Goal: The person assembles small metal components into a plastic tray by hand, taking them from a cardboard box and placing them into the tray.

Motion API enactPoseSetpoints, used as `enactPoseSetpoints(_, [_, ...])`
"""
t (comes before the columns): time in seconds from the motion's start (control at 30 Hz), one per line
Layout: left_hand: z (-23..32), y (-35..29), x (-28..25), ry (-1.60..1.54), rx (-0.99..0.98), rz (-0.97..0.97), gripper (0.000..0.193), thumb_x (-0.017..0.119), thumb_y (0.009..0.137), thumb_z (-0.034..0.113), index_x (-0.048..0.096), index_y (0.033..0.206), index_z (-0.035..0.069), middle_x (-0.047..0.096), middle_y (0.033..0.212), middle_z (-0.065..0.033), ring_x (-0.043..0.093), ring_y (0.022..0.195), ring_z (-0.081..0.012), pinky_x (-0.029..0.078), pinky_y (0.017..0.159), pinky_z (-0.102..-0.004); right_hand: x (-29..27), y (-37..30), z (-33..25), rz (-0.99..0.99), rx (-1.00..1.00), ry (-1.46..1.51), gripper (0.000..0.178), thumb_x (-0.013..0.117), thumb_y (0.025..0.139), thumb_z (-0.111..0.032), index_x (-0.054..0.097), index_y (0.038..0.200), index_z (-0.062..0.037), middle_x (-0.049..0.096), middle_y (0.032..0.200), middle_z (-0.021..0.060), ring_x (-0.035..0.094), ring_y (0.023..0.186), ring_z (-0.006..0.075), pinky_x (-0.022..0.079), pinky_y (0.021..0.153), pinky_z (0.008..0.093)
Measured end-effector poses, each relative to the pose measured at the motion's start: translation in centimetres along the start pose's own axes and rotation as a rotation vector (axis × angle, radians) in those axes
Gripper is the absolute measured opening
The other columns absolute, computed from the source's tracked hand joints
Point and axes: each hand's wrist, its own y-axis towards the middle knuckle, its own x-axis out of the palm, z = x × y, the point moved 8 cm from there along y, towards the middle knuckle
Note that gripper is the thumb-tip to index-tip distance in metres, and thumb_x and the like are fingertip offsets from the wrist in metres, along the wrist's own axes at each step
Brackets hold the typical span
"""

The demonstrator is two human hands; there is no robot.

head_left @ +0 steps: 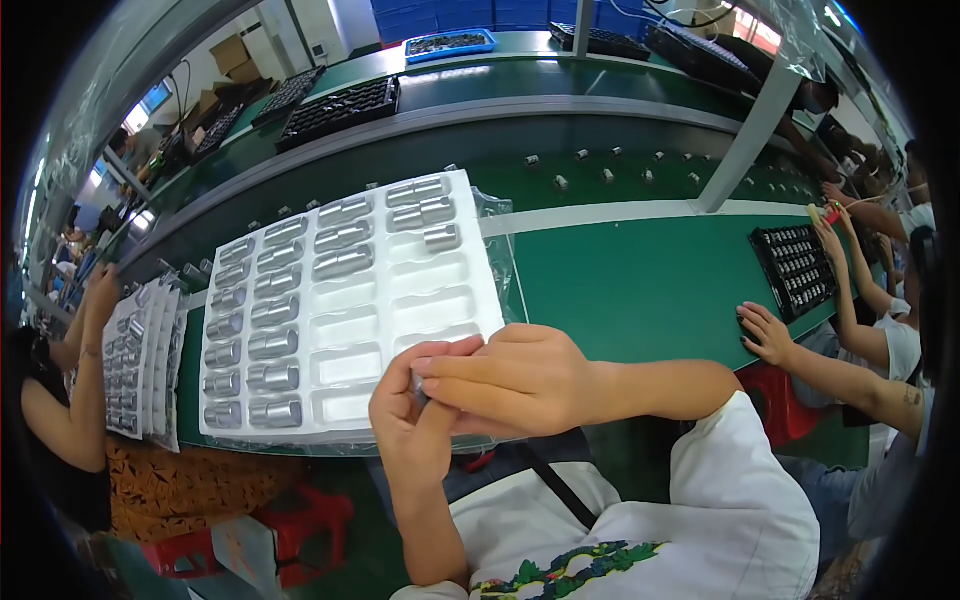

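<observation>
My left hand and my right hand are pressed together over the near right corner of a white plastic tray. Both are closed, the right fingers laid across the left ones. A sliver of something grey shows between them; the fingers hide the rest. Silver metal cylinders lie on their sides in the tray's pockets, filling the two left columns. Farther back, more cylinders lie in the right columns, among them a short one. Bare pockets show nearest my hands.
More white trays with cylinders are stacked at left, beside another person's arm. Beyond the green table, small metal parts stand on a conveyor. At right, a black tray lies near other people's hands. A grey post rises there.
</observation>
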Motion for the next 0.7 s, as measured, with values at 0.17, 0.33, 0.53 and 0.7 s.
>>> enactPoseSetpoints(0.17, [3.5, 1.3, 1.8, 0.362, 0.144, 0.088, 0.046, 0.065, 0.092, 0.004, 0.049, 0.134, -0.006, 0.052, 0.139, -0.0265, 0.054, 0.127, -0.0307, 0.049, 0.101, -0.0379, -0.3, 0.6, 3.1, -0.051, 0.076, -0.048, 0.034, 0.079, 0.075, -0.012, 0.069, 0.107, -0.0065, 0.073, 0.103, 0.0060, 0.066, 0.064, 0.0160, 0.051, 0.059, 0.0279])
enactPoseSetpoints(0.33, [8.8, 6.2, 0.7, 1.638, 0.530, 0.009, 0.042, 0.064, 0.091, 0.009, 0.056, 0.132, 0.002, 0.053, 0.138, -0.0198, 0.053, 0.124, -0.0371, 0.047, 0.097, -0.0420, -2.4, -3.9, 21.4, -0.025, 0.820, -0.211, 0.054, 0.077, 0.080, -0.019, 0.057, 0.127, -0.0028, 0.073, 0.108, 0.0131, 0.068, 0.065, 0.0210, 0.053, 0.061, 0.0321])
enactPoseSetpoints(0.53, [6.0, 12.9, -4.2, 1.848, 0.324, -0.281, 0.029, 0.065, 0.085, 0.005, 0.066, 0.114, 0.003, 0.059, 0.124, -0.0193, 0.055, 0.110, -0.0370, 0.047, 0.093, -0.0419, 2.6, -11.7, 30.5, -0.223, 0.880, -0.309, 0.048, 0.075, 0.078, -0.025, 0.060, 0.120, -0.0061, 0.071, 0.104, 0.0149, 0.068, 0.094, 0.0361, 0.054, 0.083, 0.0459])
enactPoseSetpoints(0.7, [7.2, 13.6, -5.4, 1.737, 0.306, -0.226, 0.023, 0.067, 0.083, 0.006, 0.067, 0.106, 0.003, 0.063, 0.112, -0.0175, 0.056, 0.101, -0.0352, 0.047, 0.090, -0.0403, -0.6, -10.9, 29.1, -0.064, 0.814, -0.336, 0.044, 0.074, 0.080, -0.022, 0.062, 0.118, -0.0052, 0.066, 0.112, 0.0168, 0.066, 0.090, 0.0338, 0.053, 0.084, 0.0429])
